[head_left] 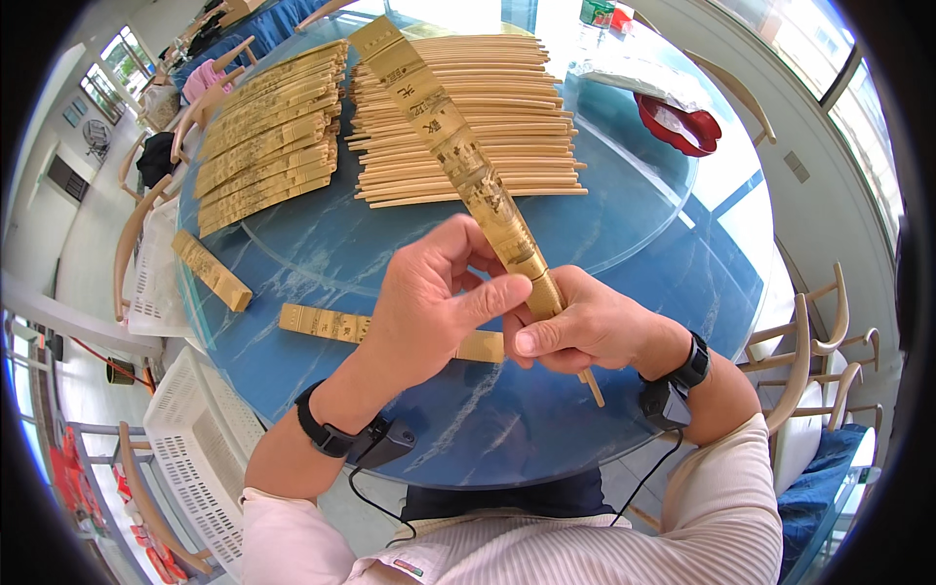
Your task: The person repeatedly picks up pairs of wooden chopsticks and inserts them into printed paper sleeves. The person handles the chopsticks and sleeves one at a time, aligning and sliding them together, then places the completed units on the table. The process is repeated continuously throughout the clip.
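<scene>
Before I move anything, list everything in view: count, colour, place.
Table: one, blue, centre
Held wrapper: one, gold, slanting above the table
Stick end: at least one, pale, below the held wrapper
Spread wrappers: many, gold, table's far left
Wooden sticks: many, pale, table's far middle
Loose wrapper: one, gold, table's left edge
Part-hidden wrapper: one or two, gold, table's near middle
Dish: one, red, table's far right
Plastic bag: one, whitish, by the dish
Crates: at least two, white, left of the table
Chairs: several, light wood, around the table
Cloth: one, pink, far left
Wrist straps: two, black, one per wrist
Left hand: one, bare, beside the held wrapper
Right hand: one, bare, around the held wrapper's lower end
</scene>
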The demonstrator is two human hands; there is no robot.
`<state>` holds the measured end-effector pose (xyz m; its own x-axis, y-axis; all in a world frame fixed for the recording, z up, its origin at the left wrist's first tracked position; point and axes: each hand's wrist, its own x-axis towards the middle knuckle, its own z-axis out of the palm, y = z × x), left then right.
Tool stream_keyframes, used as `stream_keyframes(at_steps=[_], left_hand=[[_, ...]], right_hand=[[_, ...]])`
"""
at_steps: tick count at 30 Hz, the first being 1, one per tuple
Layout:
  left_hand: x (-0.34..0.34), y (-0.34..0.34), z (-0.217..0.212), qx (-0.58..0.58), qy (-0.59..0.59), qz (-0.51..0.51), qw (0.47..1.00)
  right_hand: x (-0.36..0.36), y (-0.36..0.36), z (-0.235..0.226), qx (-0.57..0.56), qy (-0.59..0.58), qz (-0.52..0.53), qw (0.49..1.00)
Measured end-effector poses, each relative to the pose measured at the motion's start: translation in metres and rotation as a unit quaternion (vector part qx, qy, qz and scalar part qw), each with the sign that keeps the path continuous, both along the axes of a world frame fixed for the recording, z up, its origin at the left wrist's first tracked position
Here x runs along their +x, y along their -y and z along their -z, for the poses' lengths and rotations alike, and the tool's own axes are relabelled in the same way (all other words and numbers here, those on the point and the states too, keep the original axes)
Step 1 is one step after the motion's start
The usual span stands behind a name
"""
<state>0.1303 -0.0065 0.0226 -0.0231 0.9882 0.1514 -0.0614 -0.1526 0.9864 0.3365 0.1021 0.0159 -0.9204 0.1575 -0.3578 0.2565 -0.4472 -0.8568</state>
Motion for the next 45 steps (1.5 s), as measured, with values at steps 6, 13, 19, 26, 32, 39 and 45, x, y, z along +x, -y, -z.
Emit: stream_keyframes(at_steps=[6,13,19,26,32,39,45], left_hand=[[0.004,-0.004,0.0,0.031,0.273,0.02,0.961],[-0.014,-0.005,0.007,0.091,0.443,0.133,0.882],[-0.068,-0.007,-0.017,0.169,0.465,-0.048,0.868],[-0.067,-0.009,-0.011,0.147,0.464,-0.064,0.871],[-0.034,-0.005,-0.006,0.119,0.462,-0.03,0.879],[0.007,-0.006,0.007,0.078,0.443,-0.015,0.893],[0.006,-0.005,0.006,0.1,0.403,-0.011,0.91]], right_hand=[[-0.007,0.014,-0.008,0.021,0.018,-0.082,0.996],[-0.014,0.023,-0.006,0.011,0.025,-0.069,0.997],[-0.013,0.026,0.002,0.105,-0.019,0.026,0.994],[-0.018,0.026,0.013,0.135,-0.038,0.092,0.986],[-0.018,0.033,0.012,0.11,-0.024,0.099,0.989],[-0.014,0.037,0.017,0.027,-0.04,0.148,0.988],[-0.025,0.035,0.032,-0.131,-0.132,0.232,0.955]])
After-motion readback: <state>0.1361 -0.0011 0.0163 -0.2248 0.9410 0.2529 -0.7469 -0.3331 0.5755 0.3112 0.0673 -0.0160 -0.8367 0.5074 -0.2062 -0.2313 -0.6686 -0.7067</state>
